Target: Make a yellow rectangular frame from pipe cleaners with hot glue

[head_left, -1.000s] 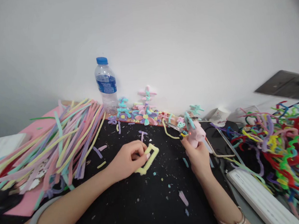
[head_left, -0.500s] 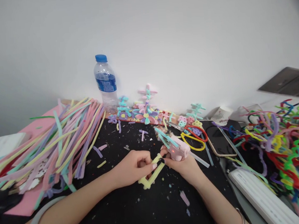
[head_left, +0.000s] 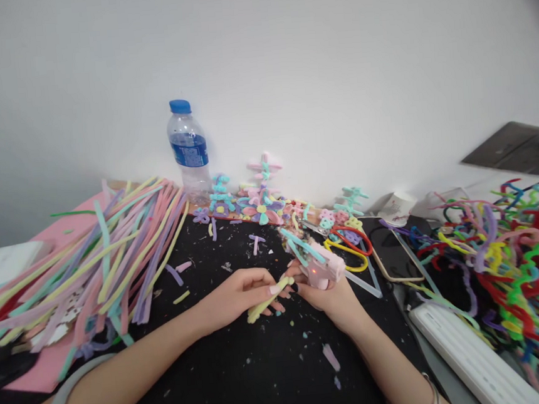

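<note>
Pinched between the thumb and fingers of my left hand is a folded pale-yellow pipe cleaner piece, held just above the black mat. Its upper end meets the fingertips of my right hand. A pink glue gun with a small red light sits in my right hand, hiding part of the palm and fingers. Light-blue strips stretch along the gun's far side. How the right fingers wrap round the gun is partly hidden.
Pastel pipe cleaners are heaped at left, twisted bright ones at right. A water bottle, pipe-cleaner flowers, scissors, a phone and a white power strip surround the mat. Scraps litter it.
The yellow piece has turned in my left hand, so its open V shape now looks like a narrow bar. My left fingers have spread beneath it. The glue gun shifted slightly right.
</note>
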The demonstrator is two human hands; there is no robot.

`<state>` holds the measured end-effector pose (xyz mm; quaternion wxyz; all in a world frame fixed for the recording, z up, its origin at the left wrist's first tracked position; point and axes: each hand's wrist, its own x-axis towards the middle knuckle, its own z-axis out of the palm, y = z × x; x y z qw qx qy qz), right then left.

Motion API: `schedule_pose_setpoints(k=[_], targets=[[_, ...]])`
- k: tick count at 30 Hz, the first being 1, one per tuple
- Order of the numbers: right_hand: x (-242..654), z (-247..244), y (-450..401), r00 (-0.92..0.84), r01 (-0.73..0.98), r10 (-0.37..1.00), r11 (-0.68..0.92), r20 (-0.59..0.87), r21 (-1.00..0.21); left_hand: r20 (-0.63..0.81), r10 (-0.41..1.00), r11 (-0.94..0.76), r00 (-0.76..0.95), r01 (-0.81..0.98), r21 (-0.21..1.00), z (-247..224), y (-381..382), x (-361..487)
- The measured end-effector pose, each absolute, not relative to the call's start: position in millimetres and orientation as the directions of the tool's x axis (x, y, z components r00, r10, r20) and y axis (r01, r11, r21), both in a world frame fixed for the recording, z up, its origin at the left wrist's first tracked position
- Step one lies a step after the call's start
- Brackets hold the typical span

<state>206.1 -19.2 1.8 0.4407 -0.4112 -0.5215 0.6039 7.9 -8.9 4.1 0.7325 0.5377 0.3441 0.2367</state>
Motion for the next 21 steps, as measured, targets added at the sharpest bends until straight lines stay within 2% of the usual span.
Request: schedule_pose_setpoints(k=[3,6,9,12,16,21], targets=[[207,3,-19,-0.340,-0.091,0.940,-0.049,-0.015,-0.995,-0.244,0.735,0.274,0.633,0.052,0.960,-2,-8,8],[209,3,-18,-0.303,-0.065,0.953,-0.026,-0.006,-0.998,-0.179,0.810,0.143,0.558,0.107,0.984,-6,-8,8],[212,1,-16,-0.197,-0.067,0.980,0.009,0.022,-0.998,0.013,0.909,-0.109,0.417,0.209,0.972,-5,-7,5],[215,-1,-14,-0.155,-0.090,0.987,0.037,0.051,-0.995,0.204,0.933,-0.293,0.296,0.299,0.908,-2,-6,2],[217,-5,-14,-0.215,-0.091,0.976,0.020,0.039,-0.996,0.265,0.940,-0.323,0.214,0.308,0.895,-4,-3,-1],[218,-7,-17,-0.293,-0.136,0.956,-0.023,0.018,-0.990,0.237,0.965,-0.256,0.114,0.209,0.944,-11,1,-3]])
